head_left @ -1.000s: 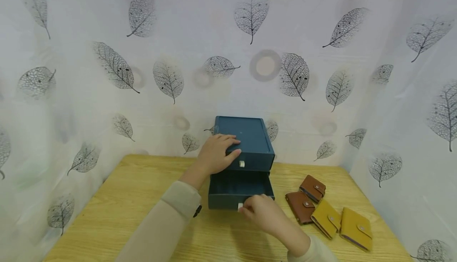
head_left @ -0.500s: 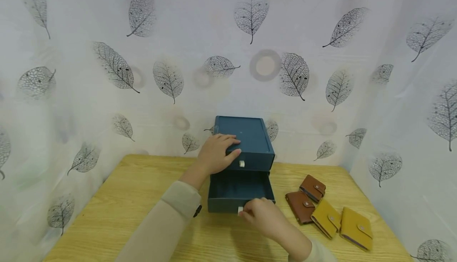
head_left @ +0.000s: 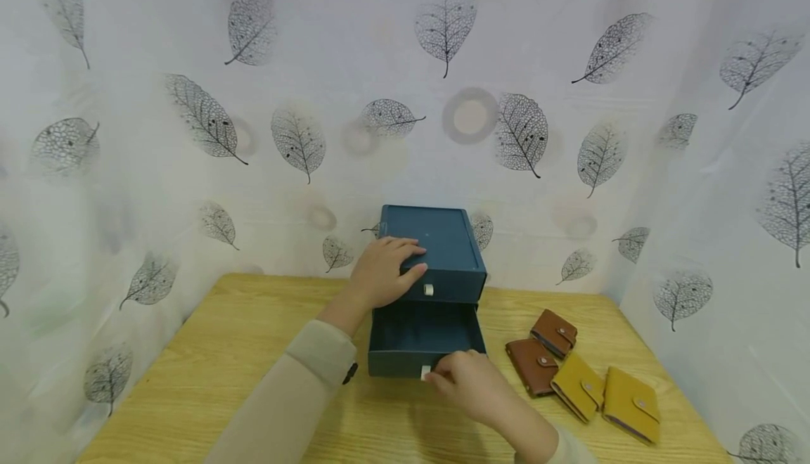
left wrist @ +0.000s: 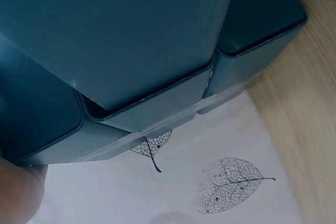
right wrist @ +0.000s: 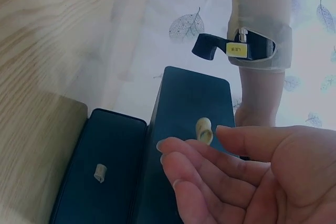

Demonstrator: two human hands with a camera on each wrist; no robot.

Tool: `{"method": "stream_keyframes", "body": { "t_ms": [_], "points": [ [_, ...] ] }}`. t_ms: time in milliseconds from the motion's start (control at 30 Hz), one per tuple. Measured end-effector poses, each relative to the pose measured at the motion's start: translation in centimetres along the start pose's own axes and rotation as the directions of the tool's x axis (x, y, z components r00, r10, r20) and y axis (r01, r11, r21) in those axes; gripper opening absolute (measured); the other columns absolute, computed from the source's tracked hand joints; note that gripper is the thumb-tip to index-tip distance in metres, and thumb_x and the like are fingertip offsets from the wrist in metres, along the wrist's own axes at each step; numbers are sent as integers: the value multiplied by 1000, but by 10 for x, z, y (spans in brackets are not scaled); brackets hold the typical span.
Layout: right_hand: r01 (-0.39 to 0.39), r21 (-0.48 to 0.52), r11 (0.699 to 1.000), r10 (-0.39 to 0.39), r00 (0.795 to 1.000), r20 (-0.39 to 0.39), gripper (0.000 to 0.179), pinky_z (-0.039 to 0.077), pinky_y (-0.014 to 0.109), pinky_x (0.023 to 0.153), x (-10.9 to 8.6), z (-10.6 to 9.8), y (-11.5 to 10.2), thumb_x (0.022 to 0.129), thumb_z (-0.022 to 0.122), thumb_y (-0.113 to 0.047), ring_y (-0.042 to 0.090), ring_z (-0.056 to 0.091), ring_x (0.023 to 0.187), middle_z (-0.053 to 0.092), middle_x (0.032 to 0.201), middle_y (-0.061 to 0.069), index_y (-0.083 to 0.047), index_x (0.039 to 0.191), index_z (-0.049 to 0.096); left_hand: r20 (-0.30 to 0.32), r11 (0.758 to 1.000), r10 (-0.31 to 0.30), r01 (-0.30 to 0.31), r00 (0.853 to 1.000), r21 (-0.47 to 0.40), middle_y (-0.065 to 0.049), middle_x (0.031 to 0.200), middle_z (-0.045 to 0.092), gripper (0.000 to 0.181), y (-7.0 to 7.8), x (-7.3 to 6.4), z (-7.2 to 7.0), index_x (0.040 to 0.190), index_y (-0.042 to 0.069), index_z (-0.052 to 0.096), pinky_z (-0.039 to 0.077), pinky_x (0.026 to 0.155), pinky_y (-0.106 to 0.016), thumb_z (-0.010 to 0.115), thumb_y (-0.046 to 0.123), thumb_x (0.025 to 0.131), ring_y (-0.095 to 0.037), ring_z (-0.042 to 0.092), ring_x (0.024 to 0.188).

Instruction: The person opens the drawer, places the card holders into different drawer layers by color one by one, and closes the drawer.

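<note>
A dark blue drawer cabinet (head_left: 436,239) stands on the table. Its middle drawer (head_left: 392,363) is pulled out, its inside bare. My left hand (head_left: 387,273) rests on the cabinet's top left edge. At the pulled-out drawer's front, my right hand (head_left: 467,383) has its fingertips right beside a pale pull tab (head_left: 426,372). In the right wrist view, that pull tab (right wrist: 204,131) shows between the thumb and the loosely bent fingers, with a gap at the thumb. Another tab (right wrist: 100,173) marks the bottom drawer, which the pulled-out one hides in the head view.
Right of the cabinet lie two brown snap wallets (head_left: 534,367) and two mustard-yellow ones (head_left: 631,406) on the wooden table (head_left: 209,365). A leaf-print curtain (head_left: 354,42) hangs behind the table and along both sides.
The middle drawer came slightly farther out toward me between the first two frames. Since then my right hand has shifted a little right, off the tab. My left hand has not moved.
</note>
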State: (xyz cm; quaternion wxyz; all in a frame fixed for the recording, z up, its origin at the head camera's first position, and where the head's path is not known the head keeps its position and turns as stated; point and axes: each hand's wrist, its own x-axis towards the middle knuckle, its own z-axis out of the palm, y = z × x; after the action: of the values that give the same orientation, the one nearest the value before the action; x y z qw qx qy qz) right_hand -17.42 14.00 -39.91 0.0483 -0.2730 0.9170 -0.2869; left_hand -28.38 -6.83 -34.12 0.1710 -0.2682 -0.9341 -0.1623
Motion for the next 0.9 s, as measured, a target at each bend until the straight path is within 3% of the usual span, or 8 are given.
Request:
{"method": "stream_keyframes", "body": {
  "t_ms": [367,633,900],
  "points": [
    [-69,92,993,62,995,75,27,48,27,51,-18,-25,9,99,63,-36,7,56,55,64,66,-13,-20,80,76,-7,1000,3,-3,1000,1,-1,148,52,44,0,1,1,138,22,61,31,117,-49,52,45,103,-26,45,138],
    [-68,10,998,67,995,69,23,47,26,50,-33,-43,24,98,64,-36,5,55,54,62,66,-16,-22,85,76,1,1000,1,-1,1000,18,-1,149,52,44,-2,1,3,139,23,61,31,117,-49,51,46,103,-26,44,138],
    [-117,-34,992,119,992,33,23,48,26,54,-50,-63,41,97,65,-38,4,56,60,64,73,-14,-18,89,75,7,1000,-6,6,1000,26,0,149,51,45,-2,2,3,139,23,61,30,118,-49,50,47,103,-25,44,138]
  ]
}}
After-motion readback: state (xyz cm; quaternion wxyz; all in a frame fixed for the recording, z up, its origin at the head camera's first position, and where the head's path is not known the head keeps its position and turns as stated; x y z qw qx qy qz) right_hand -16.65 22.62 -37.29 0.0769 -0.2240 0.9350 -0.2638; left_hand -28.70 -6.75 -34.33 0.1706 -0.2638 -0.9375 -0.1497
